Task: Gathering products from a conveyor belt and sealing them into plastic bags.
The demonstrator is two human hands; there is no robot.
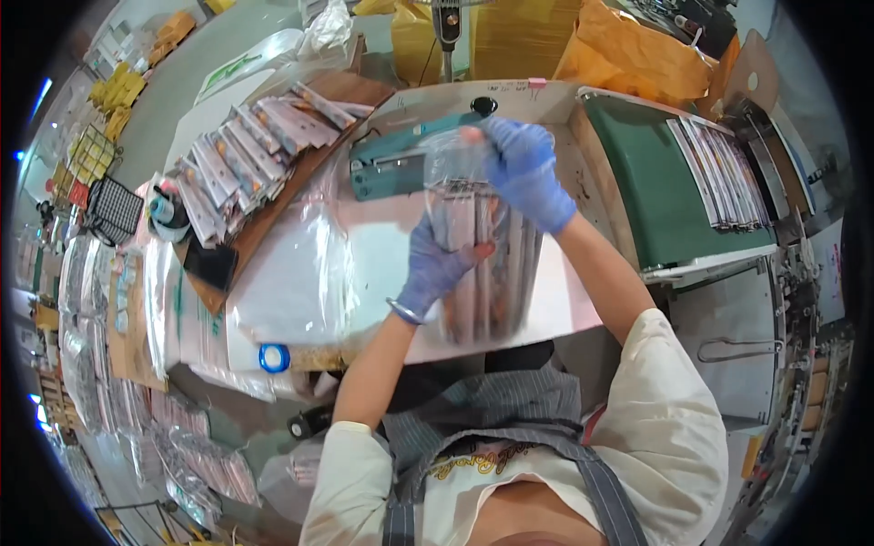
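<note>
A clear plastic bag holding a bundle of slim printed packets stands upright in front of me, slightly blurred. My left hand, in a blue-purple glove with bare fingertips, is closed around the bundle's left side. At the bag's top, my right hand, gloved likewise, has its fingers closed by the loose plastic; the exact grip is partly hidden. Just behind the bag lies a teal bag sealer, its right part covered by the bag and my right hand.
Rows of similar packets lie on a brown board at left, near a black phone. Flat clear bags cover the table's left. A blue tape roll sits at the front edge. Packets line a green belt at right.
</note>
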